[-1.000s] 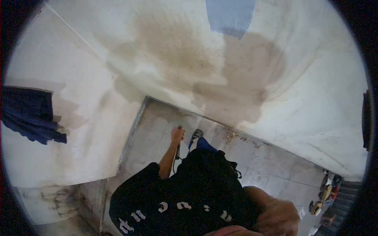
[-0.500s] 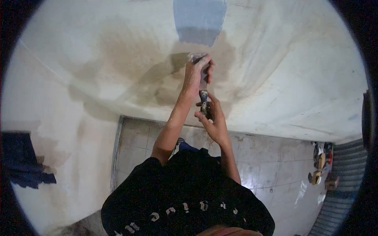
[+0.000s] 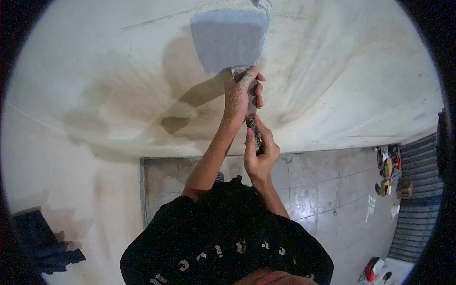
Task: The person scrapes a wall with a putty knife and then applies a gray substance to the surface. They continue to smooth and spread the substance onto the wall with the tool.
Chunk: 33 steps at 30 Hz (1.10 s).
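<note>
My left hand (image 3: 237,97) is wrapped round the long greyish blade of a putty knife (image 3: 251,105), its thumb lying near the top end. Pale paste shows at that end, and whitish specks dot the hand and forearm. Lower down, my right hand (image 3: 262,154) pinches the dark, stained handle between thumb and fingers. Behind the top of the knife is a wall (image 3: 332,90) with a blue-grey patch (image 3: 230,40); the blade's tip overlaps the patch's lower edge in this view. Part of the blade is hidden by my left fingers.
Below the wall runs a tiled floor (image 3: 316,190). Small items (image 3: 387,171) lie at the right, beside a corrugated metal shutter (image 3: 415,213). Dark cloth (image 3: 45,242) is at the lower left. A red and white item (image 3: 373,270) sits at the lower right.
The view has shifted so the blue-grey patch appears lower and more fully. My right fingers, spread loosely around the handle before, have closed on it. My left hand keeps its hold on the blade.
</note>
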### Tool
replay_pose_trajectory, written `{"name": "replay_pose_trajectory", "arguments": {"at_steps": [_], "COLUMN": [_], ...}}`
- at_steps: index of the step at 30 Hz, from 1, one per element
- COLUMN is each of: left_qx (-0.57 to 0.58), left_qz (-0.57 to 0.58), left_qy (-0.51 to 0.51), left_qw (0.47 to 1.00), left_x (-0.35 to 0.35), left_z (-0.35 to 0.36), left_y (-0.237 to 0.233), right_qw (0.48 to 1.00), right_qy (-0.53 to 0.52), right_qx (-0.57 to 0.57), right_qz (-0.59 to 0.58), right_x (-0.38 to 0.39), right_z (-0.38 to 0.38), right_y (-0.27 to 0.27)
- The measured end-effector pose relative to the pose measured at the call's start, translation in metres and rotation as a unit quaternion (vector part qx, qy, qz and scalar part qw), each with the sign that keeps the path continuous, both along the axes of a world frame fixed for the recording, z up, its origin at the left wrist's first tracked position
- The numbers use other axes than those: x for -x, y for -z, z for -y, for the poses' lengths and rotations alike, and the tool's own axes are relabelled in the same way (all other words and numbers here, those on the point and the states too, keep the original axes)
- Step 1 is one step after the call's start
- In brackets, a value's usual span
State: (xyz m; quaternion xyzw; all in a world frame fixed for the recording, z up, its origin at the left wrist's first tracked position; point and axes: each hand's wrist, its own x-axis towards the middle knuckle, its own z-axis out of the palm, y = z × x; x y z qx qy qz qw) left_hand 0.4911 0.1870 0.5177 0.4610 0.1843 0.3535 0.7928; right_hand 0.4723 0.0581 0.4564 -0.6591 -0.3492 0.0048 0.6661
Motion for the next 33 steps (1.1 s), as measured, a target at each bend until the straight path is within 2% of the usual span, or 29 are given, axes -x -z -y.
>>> {"name": "replay_pose_trajectory", "arguments": {"at_steps": [3,6,9,12,15,16,18,21,24,27,28,29,30,32,33], "left_qx": [-0.031,-0.039,-0.039,-0.006,0.005,0.0,-0.009,0.023,0.002,-0.03,-0.048,-0.065,-0.096,-0.071,-0.059], "left_qz": [0.001,0.01,0.007,-0.017,0.008,0.032,0.063,0.03,0.048,0.069,0.056,0.041,0.031,-0.041,-0.079], "left_qy": [0.011,-0.001,0.01,0.02,0.047,0.05,0.059,0.068,0.054,0.034,0.025,0.016,0.021,0.063,0.084], "left_qw": [0.999,0.999,0.999,1.0,0.999,0.998,0.996,0.997,0.997,0.997,0.997,0.997,0.995,0.995,0.992], "left_x": [0.01,0.007,0.007,0.01,0.006,0.002,-0.002,-0.001,-0.005,-0.009,-0.009,-0.009,-0.01,0.0,0.004], "left_z": [0.007,0.01,0.01,0.014,0.011,0.012,0.01,0.008,0.009,0.016,0.016,0.015,0.008,-0.001,-0.004], "left_y": [0.004,-0.03,-0.041,-0.021,-0.04,-0.054,-0.068,-0.044,-0.065,-0.085,-0.084,-0.081,-0.063,-0.015,0.014], "right_qw": [0.999,0.998,0.996,0.992,0.991,0.997,0.995,0.991,0.989,0.998,0.993,0.994,0.995,0.993,0.994], "right_qy": [0.025,0.048,0.066,0.076,0.072,0.066,0.077,0.083,0.072,0.048,0.067,0.062,0.056,0.039,0.017], "right_qx": [-0.009,-0.016,-0.025,-0.022,-0.056,-0.002,-0.028,-0.03,-0.023,0.001,-0.028,-0.021,-0.016,0.01,0.069], "right_qz": [0.032,0.034,0.045,0.101,0.092,0.041,0.055,0.1,0.128,0.037,0.09,0.087,0.083,0.115,0.079], "right_x": [0.006,0.012,0.009,0.012,0.006,0.007,0.008,0.006,0.001,-0.005,-0.009,-0.013,-0.018,-0.029,-0.028], "right_z": [0.004,0.003,-0.001,0.005,0.001,0.005,0.002,0.002,0.005,0.009,0.004,0.002,-0.002,-0.003,0.008], "right_y": [0.007,-0.017,-0.027,-0.011,-0.037,-0.055,-0.06,-0.055,-0.072,-0.095,-0.09,-0.077,-0.059,-0.007,0.012]}}
